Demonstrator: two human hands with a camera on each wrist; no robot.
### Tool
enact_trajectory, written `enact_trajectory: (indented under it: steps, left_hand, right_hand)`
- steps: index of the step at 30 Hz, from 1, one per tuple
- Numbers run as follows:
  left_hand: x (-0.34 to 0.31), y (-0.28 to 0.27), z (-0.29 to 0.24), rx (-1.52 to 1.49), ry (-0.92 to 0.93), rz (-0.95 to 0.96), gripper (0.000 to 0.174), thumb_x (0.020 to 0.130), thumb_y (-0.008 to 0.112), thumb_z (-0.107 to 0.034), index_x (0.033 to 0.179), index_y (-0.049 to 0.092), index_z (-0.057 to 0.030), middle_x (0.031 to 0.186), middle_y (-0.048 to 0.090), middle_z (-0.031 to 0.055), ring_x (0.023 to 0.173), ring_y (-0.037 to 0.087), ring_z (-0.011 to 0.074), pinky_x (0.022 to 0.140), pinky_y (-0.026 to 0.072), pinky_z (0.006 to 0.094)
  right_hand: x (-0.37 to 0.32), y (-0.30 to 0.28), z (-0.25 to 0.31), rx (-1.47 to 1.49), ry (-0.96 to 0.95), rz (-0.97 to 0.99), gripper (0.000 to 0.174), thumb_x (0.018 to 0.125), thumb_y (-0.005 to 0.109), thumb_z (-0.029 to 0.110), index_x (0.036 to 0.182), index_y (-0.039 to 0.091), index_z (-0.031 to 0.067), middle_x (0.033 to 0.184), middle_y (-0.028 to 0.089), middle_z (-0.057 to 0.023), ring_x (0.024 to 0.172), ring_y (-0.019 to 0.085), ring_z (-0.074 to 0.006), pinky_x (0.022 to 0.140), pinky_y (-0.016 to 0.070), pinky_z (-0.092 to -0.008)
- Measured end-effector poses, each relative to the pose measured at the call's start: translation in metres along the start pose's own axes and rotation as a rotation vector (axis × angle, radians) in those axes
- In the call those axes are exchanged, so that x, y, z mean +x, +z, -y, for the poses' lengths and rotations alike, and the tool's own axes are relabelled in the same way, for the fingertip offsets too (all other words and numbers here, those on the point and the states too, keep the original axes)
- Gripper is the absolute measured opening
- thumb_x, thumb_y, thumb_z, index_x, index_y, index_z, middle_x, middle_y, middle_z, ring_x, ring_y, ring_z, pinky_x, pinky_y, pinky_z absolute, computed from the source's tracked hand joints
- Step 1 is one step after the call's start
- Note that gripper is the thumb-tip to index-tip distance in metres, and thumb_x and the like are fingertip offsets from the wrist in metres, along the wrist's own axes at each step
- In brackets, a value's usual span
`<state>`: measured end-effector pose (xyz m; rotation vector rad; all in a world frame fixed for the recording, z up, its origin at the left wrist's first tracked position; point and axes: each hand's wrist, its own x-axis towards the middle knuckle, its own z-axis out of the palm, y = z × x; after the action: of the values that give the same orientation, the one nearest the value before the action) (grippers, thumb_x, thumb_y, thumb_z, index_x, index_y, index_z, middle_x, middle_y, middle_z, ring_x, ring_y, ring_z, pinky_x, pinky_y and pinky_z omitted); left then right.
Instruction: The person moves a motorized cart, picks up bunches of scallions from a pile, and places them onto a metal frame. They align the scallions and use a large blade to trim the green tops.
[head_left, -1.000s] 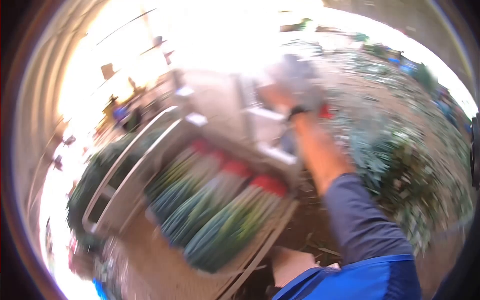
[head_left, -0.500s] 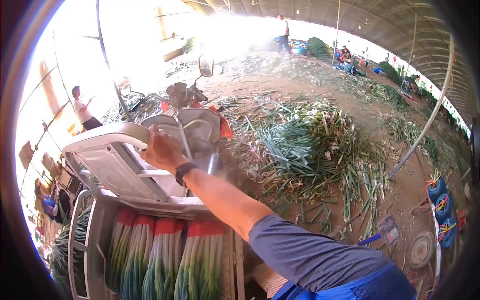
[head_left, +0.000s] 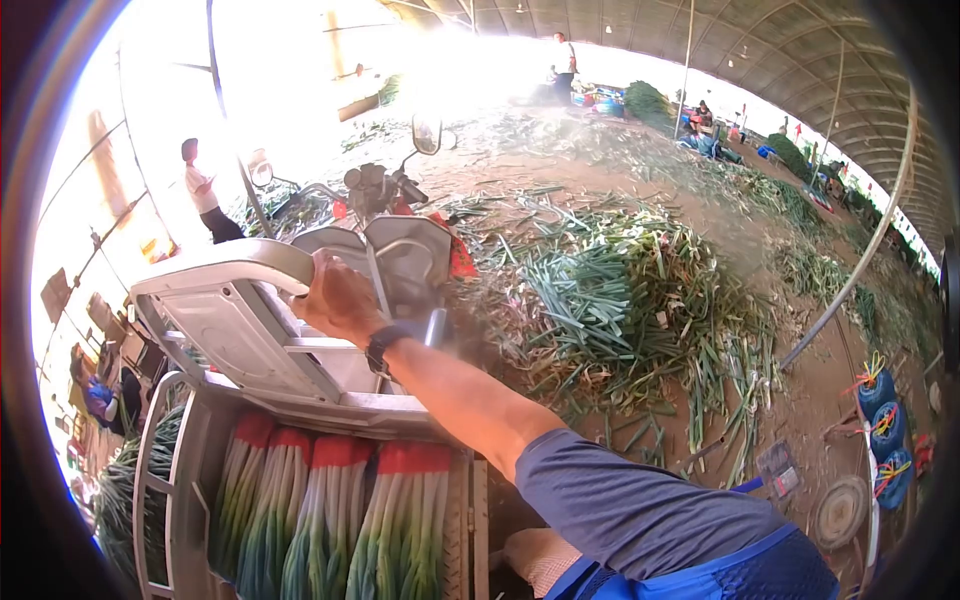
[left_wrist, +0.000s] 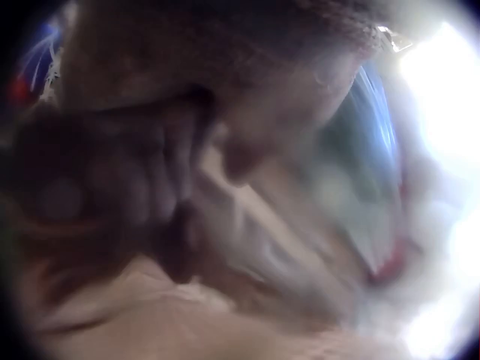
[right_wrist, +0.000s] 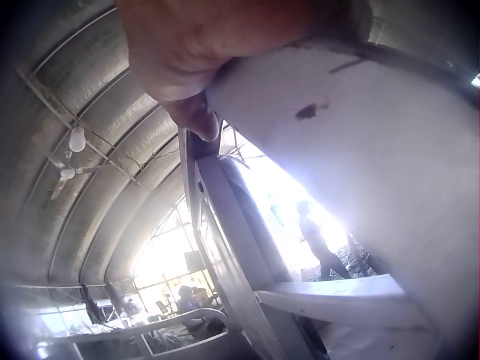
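Note:
In the head view my right hand [head_left: 343, 300] grips the top corner of a pale metal seat back [head_left: 222, 325] on a cargo tricycle. The right wrist view shows the fingers and thumb of this right hand [right_wrist: 217, 45] bent over the edge of a white panel [right_wrist: 322, 150]. Below it, bundles of green onions [head_left: 330, 510] with red wraps round their white ends lie side by side in the cargo bed. My left hand [left_wrist: 142, 172] appears only in the left wrist view, dark and blurred; I cannot tell what it touches.
Tricycle handlebars and a mirror [head_left: 427, 134] stand beyond the seat. A heap of cut onion leaves [head_left: 620, 300] covers the ground to the right. Blue twine spools [head_left: 885, 430] sit at far right beside a slanted pole [head_left: 870, 250]. A person [head_left: 203, 190] stands at left; others are farther back.
The head view has swung from a blurred look over the cargo bed to a steady one. My right hand, blurred ahead of the bed at first, has since gripped the seat back and stays there.

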<state>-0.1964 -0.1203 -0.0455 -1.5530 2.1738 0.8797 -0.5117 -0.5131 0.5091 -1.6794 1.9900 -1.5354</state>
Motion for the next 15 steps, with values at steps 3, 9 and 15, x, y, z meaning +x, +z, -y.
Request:
enact_trajectory:
  steps: [3,9,15]
  left_hand:
    - [-0.004,0.001,0.0,-0.002,-0.006,0.001,0.025,0.103,0.053,-0.03,0.1,0.069,-0.0115,0.103,0.072,0.0091,0.096,0.066,0.0283,0.084,0.054,0.0435]
    - [-0.008,0.006,-0.002,-0.001,-0.024,-0.005,0.025,0.103,0.053,-0.03,0.101,0.069,-0.0117,0.104,0.072,0.0092,0.097,0.066,0.0283,0.084,0.054,0.0434]
    - [-0.011,0.01,-0.002,-0.003,-0.034,-0.003,0.025,0.103,0.053,-0.03,0.102,0.069,-0.0119,0.105,0.072,0.0093,0.098,0.066,0.0284,0.085,0.054,0.0434]
  right_hand:
    - [0.002,0.001,-0.001,-0.004,0.005,0.008,0.047,0.081,0.071,0.027,0.114,0.06,-0.0045,0.108,0.07,-0.0269,0.101,0.07,-0.0443,0.092,0.0548,-0.0486]
    - [0.001,0.001,-0.001,0.022,0.005,0.0,0.047,0.079,0.072,0.028,0.111,0.06,-0.0052,0.107,0.07,-0.0278,0.102,0.07,-0.0443,0.092,0.0545,-0.0492]
    - [0.001,-0.001,-0.002,0.024,-0.003,0.012,0.047,0.079,0.071,0.027,0.11,0.06,-0.0063,0.104,0.07,-0.0283,0.1,0.071,-0.0448,0.091,0.0549,-0.0492]
